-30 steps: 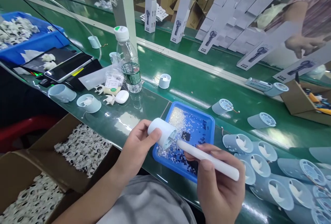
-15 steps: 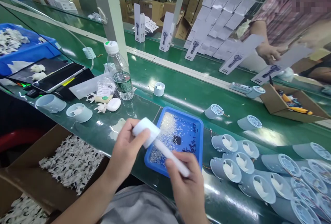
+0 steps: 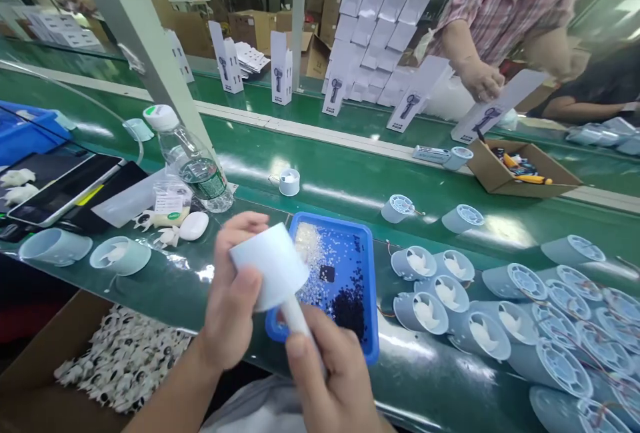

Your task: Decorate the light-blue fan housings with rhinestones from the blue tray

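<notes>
My left hand (image 3: 231, 300) grips a pale blue fan housing (image 3: 270, 265), held up with its closed side toward me. My right hand (image 3: 333, 373) is shut on a white stick-shaped tool (image 3: 296, 316) whose tip goes into the housing from below. Both are raised close to me, in front of a blue tray (image 3: 371, 300) of tiny white and dark parts on the green bench. Many more fan housings (image 3: 440, 290) with white impellers lie to the right of the tray.
A water bottle (image 3: 193, 163), a white earbud case (image 3: 194, 225), two housings (image 3: 120, 254) and a tablet (image 3: 60, 186) lie at left. A cardboard box (image 3: 75, 360) of impellers sits below the bench. Across the conveyor, a person (image 3: 480, 80) handles white product boxes (image 3: 280, 66).
I have raised the housing and turned it so its closed side faces me. The tool has swung from lying sideways to pointing up into it. My view has shifted right.
</notes>
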Motion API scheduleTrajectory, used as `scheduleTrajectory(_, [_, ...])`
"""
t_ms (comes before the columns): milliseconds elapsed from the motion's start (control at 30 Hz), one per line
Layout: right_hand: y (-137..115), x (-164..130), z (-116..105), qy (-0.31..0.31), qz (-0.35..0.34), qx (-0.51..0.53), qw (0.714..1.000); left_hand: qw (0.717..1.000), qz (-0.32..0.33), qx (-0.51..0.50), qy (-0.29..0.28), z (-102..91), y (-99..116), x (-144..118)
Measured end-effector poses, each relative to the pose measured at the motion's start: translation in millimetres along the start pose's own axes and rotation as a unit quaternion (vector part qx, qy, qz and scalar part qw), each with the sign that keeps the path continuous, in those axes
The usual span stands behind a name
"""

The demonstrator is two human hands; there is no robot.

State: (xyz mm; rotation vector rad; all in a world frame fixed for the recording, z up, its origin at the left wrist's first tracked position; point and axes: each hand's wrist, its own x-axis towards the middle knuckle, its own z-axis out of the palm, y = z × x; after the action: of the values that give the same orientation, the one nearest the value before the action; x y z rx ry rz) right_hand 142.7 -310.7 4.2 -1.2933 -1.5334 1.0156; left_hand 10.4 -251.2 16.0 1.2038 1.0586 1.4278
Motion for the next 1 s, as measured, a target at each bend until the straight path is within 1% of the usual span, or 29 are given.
scheduleTrajectory(67, [10,16,-9,-0.016,0.007,0.005,1.000,0.997,-0.034,0.036,-0.067,-2.3,-8,30])
scheduleTrajectory(100, [16,22,-14,-0.018,0.024,0.008,1.000,0.993,-0.043,0.077,-0.079,-4.4,-10,46])
scheduleTrajectory(133, [22,26,-19,-0.001,0.042,0.010,0.999,0.988,-0.036,0.137,-0.064,-6.9,-12,62])
scheduleTrajectory(167, [28,29,-24,0.032,0.062,0.012,0.998,0.977,-0.014,0.206,-0.048,-9.6,-15,79])
scheduleTrajectory(200, [34,30,-30,0.073,0.080,0.010,0.994,0.957,-0.006,0.286,-0.043,-11.9,-17,97])
scheduleTrajectory(233, [38,30,-36,0.118,0.093,0.005,0.989,0.927,-0.006,0.372,-0.047,-13.4,-20,114])
scheduleTrajectory(300, [45,29,-48,0.193,0.102,-0.015,0.976,0.858,-0.008,0.509,-0.072,-12.8,-28,146])
scheduleTrajectory(333, [48,29,-54,0.218,0.099,-0.024,0.971,0.823,-0.013,0.561,-0.087,-10.2,-32,159])
scheduleTrajectory(367, [51,28,-58,0.238,0.091,-0.030,0.966,0.793,-0.020,0.600,-0.102,-6.2,-37,170])
scheduleTrajectory(433, [58,29,-65,0.259,0.071,-0.025,0.963,0.747,-0.030,0.651,-0.129,4.9,-47,185])
scheduleTrajectory(500, [66,33,-66,0.253,0.055,-0.006,0.966,0.722,-0.023,0.676,-0.148,17.4,-56,190])
scheduleTrajectory(600, [81,40,-62,0.221,0.047,0.021,0.974,0.708,0.004,0.688,-0.157,32.6,-70,189])
scheduleTrajectory(667, [88,45,-58,0.210,0.043,0.027,0.976,0.706,0.028,0.690,-0.156,38.6,-78,187])
scheduleTrajectory(733, [91,47,-55,0.205,0.037,0.022,0.978,0.705,0.069,0.691,-0.144,41.9,-84,188])
scheduleTrajectory(800, [92,48,-54,0.199,0.035,0.015,0.979,0.711,0.106,0.684,-0.129,44.0,-89,191])
scheduleTrajectory(900, [94,47,-54,0.195,0.034,0.001,0.980,0.738,0.123,0.654,-0.113,47.9,-94,196])
scheduleTrajectory(1000, [97,45,-54,0.191,0.032,-0.012,0.981,0.787,0.123,0.598,-0.091,54.0,-96,200])
